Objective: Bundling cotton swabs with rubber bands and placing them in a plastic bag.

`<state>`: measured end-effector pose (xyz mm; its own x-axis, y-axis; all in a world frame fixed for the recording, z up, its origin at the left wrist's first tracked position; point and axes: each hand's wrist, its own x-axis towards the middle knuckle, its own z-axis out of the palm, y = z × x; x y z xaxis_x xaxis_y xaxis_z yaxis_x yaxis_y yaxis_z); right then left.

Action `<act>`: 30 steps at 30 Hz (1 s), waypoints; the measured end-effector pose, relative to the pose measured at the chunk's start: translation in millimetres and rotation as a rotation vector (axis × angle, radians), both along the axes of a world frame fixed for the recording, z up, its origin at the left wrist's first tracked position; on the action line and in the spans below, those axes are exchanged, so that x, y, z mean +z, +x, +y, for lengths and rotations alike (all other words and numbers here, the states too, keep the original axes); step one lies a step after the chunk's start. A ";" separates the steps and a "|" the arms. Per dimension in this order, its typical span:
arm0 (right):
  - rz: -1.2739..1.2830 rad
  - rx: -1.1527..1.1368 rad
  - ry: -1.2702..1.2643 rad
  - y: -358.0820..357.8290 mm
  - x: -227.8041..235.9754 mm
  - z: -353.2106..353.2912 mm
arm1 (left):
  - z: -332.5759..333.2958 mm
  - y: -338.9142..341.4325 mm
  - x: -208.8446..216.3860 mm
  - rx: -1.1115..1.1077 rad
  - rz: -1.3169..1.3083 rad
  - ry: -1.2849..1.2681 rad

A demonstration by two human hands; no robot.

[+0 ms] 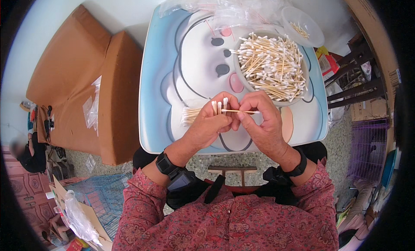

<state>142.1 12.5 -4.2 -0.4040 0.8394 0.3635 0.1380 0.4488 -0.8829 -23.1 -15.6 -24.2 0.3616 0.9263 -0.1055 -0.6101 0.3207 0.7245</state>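
Note:
Over the near part of the table, my left hand [206,124] is closed round several cotton swabs [219,105], their white tips standing up past the fingers. One more cotton swab [235,111] lies crosswise, pinched by my right hand [264,118], its far end reaching to the left fingers. Beside my left hand a bundle of cotton swabs [189,115] rests on the table, seemingly in clear plastic; my hand partly covers it. Just beyond my right hand a large round bowl [306,80] is heaped with loose cotton swabs [272,65].
The table [155,95] has a cartoon-face top. Clear plastic bags [233,9] lie along its far edge, beside a small translucent bowl [319,30] with a few swabs. A brown sofa [119,95] stands left, wire cages [101,195] lower left. Another person [33,151] is far left.

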 end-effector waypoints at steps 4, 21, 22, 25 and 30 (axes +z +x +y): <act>0.005 0.005 0.000 -0.7 -0.6 0.1 | 0.1 -0.4 1.6 0.002 0.025 0.017; -0.013 0.025 0.003 -3.7 -1.8 -2.3 | -3.2 -3.2 -1.0 0.015 0.017 0.020; -0.004 0.026 -0.015 -3.5 -2.6 -2.2 | -3.1 -3.3 -1.1 0.016 0.017 0.023; 0.007 0.028 -0.046 -2.4 -3.5 -2.0 | -2.4 -3.1 -1.4 0.015 0.023 0.025; 0.026 0.057 -0.065 -1.0 -0.5 -0.6 | -1.6 -3.3 1.8 0.005 0.020 0.021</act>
<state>141.1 12.0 -4.7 -0.4425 0.8378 0.3197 0.0905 0.3964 -0.9136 -26.4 -17.2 -22.4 0.3552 0.9302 -0.0930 -0.5968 0.3022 0.7433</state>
